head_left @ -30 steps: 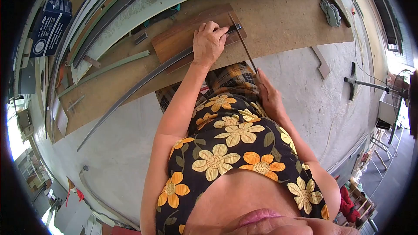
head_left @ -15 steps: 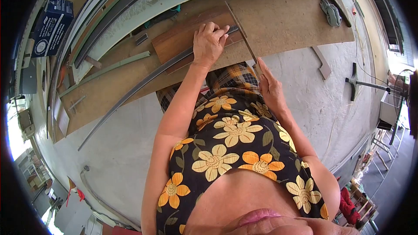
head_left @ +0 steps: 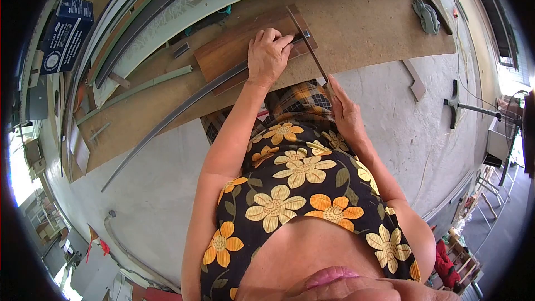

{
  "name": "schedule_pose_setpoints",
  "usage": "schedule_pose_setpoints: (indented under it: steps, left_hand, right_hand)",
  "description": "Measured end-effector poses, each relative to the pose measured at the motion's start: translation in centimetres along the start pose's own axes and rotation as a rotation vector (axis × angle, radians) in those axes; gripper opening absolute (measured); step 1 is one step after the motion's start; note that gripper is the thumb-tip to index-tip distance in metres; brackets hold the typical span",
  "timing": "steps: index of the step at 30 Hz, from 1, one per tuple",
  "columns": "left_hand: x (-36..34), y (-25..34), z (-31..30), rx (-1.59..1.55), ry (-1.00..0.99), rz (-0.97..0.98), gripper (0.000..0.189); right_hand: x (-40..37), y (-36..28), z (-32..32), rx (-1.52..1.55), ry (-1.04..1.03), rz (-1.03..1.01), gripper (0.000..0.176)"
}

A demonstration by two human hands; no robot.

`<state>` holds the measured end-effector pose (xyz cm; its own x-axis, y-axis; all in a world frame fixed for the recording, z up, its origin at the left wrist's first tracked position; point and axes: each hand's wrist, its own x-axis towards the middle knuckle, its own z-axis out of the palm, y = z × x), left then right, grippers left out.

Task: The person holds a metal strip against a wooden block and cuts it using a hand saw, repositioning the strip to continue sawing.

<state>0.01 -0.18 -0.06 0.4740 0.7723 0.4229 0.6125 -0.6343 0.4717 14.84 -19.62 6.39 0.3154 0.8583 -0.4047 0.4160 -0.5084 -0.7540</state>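
Note:
My left hand [head_left: 268, 56] presses a long dark strip [head_left: 181, 108] down on a brown wooden board [head_left: 223, 56], near the strip's right end. The strip runs left past the edge of the workbench [head_left: 368, 22]. In my right hand [head_left: 346, 110] is the handle of a long thin blade [head_left: 310, 47]. The blade lies across the strip's right end, just right of my left fingertips. Its far tip is over the board's upper right corner. My right fingers are wrapped round the handle, which they mostly hide.
Long strips and panels [head_left: 167, 33] are stacked at the bench's back left. A blue box [head_left: 68, 33] stands at the far left. Grey gloves [head_left: 426, 15] lie at the bench's right end. A stand [head_left: 468, 107] is on the right.
The blade has shifted slightly left at its far end, and a short piece of the strip's end now shows right of it. My left hand has barely moved.

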Motion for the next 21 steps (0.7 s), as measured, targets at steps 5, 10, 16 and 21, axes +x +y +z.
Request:
schedule_pose_setpoints:
  steps: [5, 10, 16, 21]
  left_hand:
    - [-0.1, -0.1, 0.1, 0.002, 0.001, 0.004, 0.019]
    - [0.0, -0.2, 0.2, -0.002, 0.013, 0.007, 0.019]
    - [-0.1, -0.1, 0.2, 0.005, 0.015, 0.016, 0.019]
    - [0.0, -0.1, 0.1, 0.005, 0.026, 0.016, 0.018]
  right_hand:
    - [0.2, 1.6, 0.6, -0.067, 0.091, -0.187, 0.048]
    - [0.2, 1.3, 0.6, 0.009, 0.071, -0.149, 0.047]
    - [4.1, -0.9, 0.9, -0.036, 0.075, -0.198, 0.046]
    - [5.8, -1.5, 1.8, 0.015, 0.072, -0.198, 0.048]
